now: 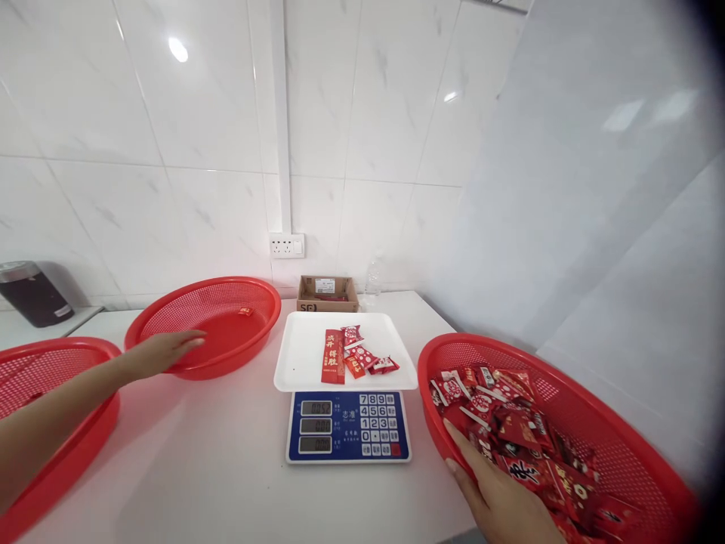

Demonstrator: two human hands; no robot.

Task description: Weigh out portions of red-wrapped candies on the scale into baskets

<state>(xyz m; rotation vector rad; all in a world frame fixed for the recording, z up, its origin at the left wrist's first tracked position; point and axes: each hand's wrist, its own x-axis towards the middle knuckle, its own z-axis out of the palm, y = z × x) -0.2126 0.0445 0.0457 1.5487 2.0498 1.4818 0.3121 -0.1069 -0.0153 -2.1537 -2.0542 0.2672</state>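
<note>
My left hand [167, 352] hangs over the near rim of a red basket [146, 317] at the back left, fingers stretched out and holding nothing. One small red packet [245, 311] lies inside that basket. My right hand [498, 491] is at the near left side of another red basket [640, 453], beside its pile of red snack packets [521, 427]; its fingertips are partly hidden, and I cannot tell whether they hold anything. Between the baskets, the white tray [300, 355] of a blue digital scale [348, 427] carries a long red packet [333, 357] and several small red packets [361, 355].
A third red basket [107, 347] stands at the far left, under my left arm. Behind the scale are a small cardboard box [327, 306] and a clear plastic bottle [374, 278] near the wall. A dark canister [35, 295] stands at the left.
</note>
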